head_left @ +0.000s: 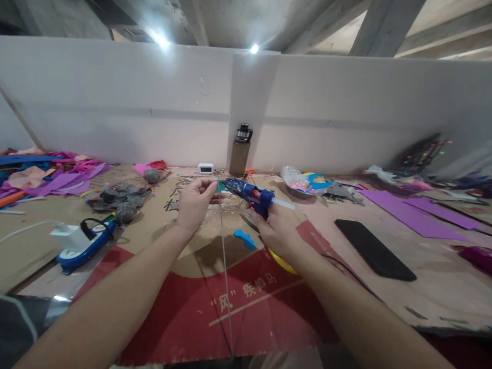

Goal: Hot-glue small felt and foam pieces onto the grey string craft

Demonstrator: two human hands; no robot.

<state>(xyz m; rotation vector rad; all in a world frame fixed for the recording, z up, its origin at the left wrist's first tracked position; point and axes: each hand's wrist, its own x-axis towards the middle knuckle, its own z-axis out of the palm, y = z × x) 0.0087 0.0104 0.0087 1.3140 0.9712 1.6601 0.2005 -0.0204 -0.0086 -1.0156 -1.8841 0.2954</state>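
My right hand point(277, 229) is closed round the grip of a blue hot-glue gun point(249, 193), held above the cardboard-covered table point(161, 246) with its nozzle pointing left. My left hand point(196, 201) pinches a small teal piece point(220, 186) at the nozzle tip. A thin wire or stick point(226, 266) runs down from that piece toward me. A blue foam cut-out point(245, 239) lies on the cardboard just below the gun, and a yellow ring point(282, 262) shows under my right wrist.
A black phone point(374, 249) lies to the right, with purple foam sheets point(415, 215) behind it. At left are a second blue glue gun with white plug point(82, 245), grey pompoms point(117, 201) and purple scraps point(49, 177). A bottle point(240, 151), a small clock point(205, 168) and a bowl point(302, 185) stand by the wall.
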